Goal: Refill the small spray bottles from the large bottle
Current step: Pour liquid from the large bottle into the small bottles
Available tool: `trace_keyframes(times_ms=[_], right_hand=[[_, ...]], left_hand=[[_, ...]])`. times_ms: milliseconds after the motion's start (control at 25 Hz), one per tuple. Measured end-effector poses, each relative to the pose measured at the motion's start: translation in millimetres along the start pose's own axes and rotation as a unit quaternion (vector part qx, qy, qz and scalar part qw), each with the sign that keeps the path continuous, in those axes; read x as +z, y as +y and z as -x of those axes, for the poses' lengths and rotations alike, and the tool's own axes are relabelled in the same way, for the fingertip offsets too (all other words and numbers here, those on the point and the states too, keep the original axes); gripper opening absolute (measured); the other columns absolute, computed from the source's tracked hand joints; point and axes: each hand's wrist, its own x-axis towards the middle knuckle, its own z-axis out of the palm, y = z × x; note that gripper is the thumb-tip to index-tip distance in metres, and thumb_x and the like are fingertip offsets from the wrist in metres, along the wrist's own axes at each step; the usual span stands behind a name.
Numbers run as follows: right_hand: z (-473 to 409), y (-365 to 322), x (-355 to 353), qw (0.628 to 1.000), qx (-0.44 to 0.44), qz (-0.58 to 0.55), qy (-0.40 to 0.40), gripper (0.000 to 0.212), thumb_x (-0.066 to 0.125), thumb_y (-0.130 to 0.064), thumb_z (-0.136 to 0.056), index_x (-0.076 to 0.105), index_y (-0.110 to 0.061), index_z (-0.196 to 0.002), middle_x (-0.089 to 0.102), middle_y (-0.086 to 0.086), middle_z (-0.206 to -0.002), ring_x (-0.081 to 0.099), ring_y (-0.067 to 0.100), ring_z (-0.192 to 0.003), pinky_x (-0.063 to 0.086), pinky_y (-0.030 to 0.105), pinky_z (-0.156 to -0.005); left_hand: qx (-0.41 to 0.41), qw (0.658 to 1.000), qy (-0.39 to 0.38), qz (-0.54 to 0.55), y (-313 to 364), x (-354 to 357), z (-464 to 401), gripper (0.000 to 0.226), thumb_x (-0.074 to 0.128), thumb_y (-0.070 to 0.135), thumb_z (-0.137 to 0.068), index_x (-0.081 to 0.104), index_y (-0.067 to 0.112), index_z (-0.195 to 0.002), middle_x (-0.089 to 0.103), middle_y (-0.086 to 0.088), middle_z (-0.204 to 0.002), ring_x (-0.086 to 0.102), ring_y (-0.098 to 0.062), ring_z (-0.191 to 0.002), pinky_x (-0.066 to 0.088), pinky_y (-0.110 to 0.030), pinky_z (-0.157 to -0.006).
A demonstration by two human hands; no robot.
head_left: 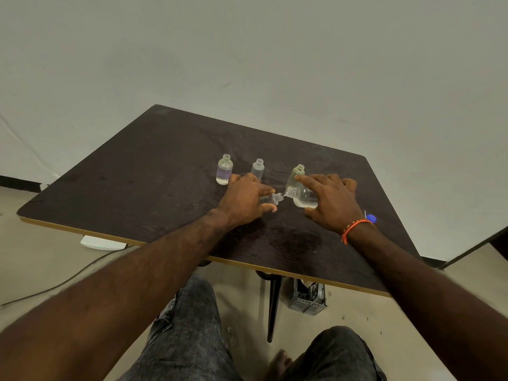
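Observation:
My right hand (331, 202) grips the large clear bottle (302, 199), tipped sideways with its mouth pointing left and some liquid pooled in its lower side. My left hand (246, 200) holds a small clear bottle (275, 198), tilted so its open neck meets the large bottle's mouth. Three more small uncapped bottles stand upright behind: a part-filled one (224, 169) at the left, a clear one (257, 168) in the middle, and a greenish one (295, 174) just behind my right fingers.
A blue cap (371, 218) lies on the dark table (143, 171) behind my right wrist. Wet patches show on the tabletop near its front edge. Below are a white power strip (103, 242), a grey basket (308, 298) and my knees.

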Motion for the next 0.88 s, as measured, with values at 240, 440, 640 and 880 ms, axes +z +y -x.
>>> trace_keyframes(times_ms=[240, 440, 640, 880], right_hand=[[0.2, -6.9, 1.7, 0.998, 0.032, -0.054, -0.016, 0.077, 0.074, -0.044, -0.077, 0.039, -0.039, -0.146, 0.054, -0.003, -0.145, 0.051, 0.026, -0.125, 0.028, 0.047, -0.099], [4.0, -8.3, 4.6, 0.985, 0.074, -0.156, 0.007, 0.075, 0.077, -0.045, -0.076, 0.042, -0.038, -0.142, 0.059, -0.005, -0.138, 0.057, 0.021, -0.120, 0.034, 0.046, -0.101], [11.2, 4.4, 11.5, 0.953, 0.125, -0.271, 0.043, 0.078, 0.083, -0.046, -0.071, 0.043, -0.032, -0.137, 0.060, -0.002, -0.128, 0.058, 0.021, -0.107, 0.053, 0.045, -0.092], [15.4, 17.3, 17.2, 0.937, 0.136, -0.317, 0.062, 0.080, 0.083, -0.043, -0.075, 0.045, -0.024, -0.143, 0.056, -0.001, -0.139, 0.055, 0.018, -0.121, 0.050, 0.040, -0.103]], left_hand=[[0.002, 0.999, 0.029, 0.030, -1.0, 1.7, 1.1, 0.051, 0.075, 0.057, -0.089, 0.071, 0.030, -0.132, 0.070, 0.002, -0.119, 0.053, -0.018, -0.122, 0.031, -0.042, -0.103], [-0.020, 0.993, 0.072, 0.086, 0.5, 4.1, -2.0, 0.054, 0.080, 0.060, -0.083, 0.076, 0.029, -0.126, 0.075, 0.004, -0.108, 0.056, -0.020, -0.112, 0.041, -0.043, -0.095], [-0.056, 0.989, 0.093, 0.097, 4.5, 6.8, -17.6, 0.037, 0.081, 0.060, -0.080, 0.081, 0.033, -0.106, 0.073, 0.014, -0.088, 0.059, -0.017, -0.095, 0.051, -0.041, -0.084], [-0.129, 0.985, 0.064, 0.091, 21.7, 18.2, -40.6, 0.025, 0.079, 0.048, -0.079, 0.079, 0.025, -0.089, 0.074, 0.011, -0.076, 0.067, -0.008, -0.073, 0.060, -0.038, -0.077]])
